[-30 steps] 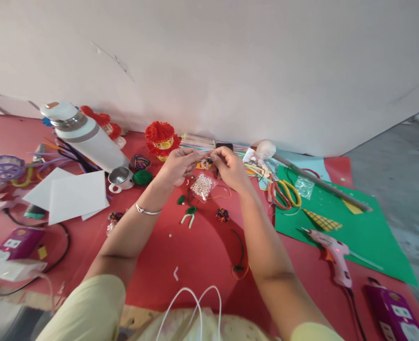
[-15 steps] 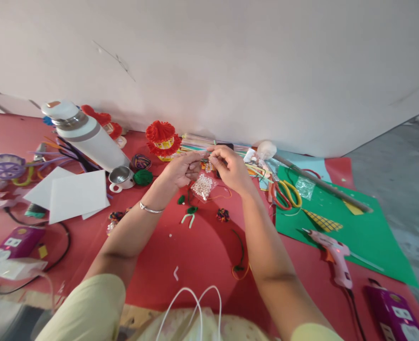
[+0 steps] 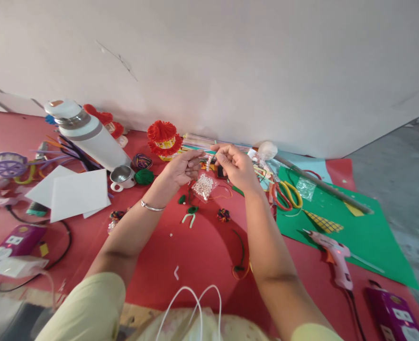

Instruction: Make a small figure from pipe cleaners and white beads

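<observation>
A short strand of pearl beads (image 3: pixel 208 163) hangs between my two hands above the table. My left hand (image 3: pixel 184 169) is closed in a pinch, its fingertips at the strand's upper end. Facing it, my right hand (image 3: pixel 236 166) also pinches, close to the strand's right side; a thread there is too thin to make out clearly. Just below lies a clear packet of pearl beads (image 3: pixel 204 186). Nearer to me are small green yarn pieces (image 3: pixel 192 210), a pale bent stem (image 3: pixel 188 220) and a multicoloured yarn pom-pom (image 3: pixel 223 215).
A white flask (image 3: pixel 92 139), a small cup (image 3: pixel 122 177) and white cards (image 3: pixel 78 195) stand or lie at left. To the right are scissors (image 3: pixel 290 195), a green sheet (image 3: pixel 366 246) and a pink glue gun (image 3: pixel 332 255) with a cord. A red yarn-topped ornament (image 3: pixel 163 137) stands behind.
My hands have drawn slightly apart, the right one moving a little rightward. The bead strand now hangs more plainly in the gap between them.
</observation>
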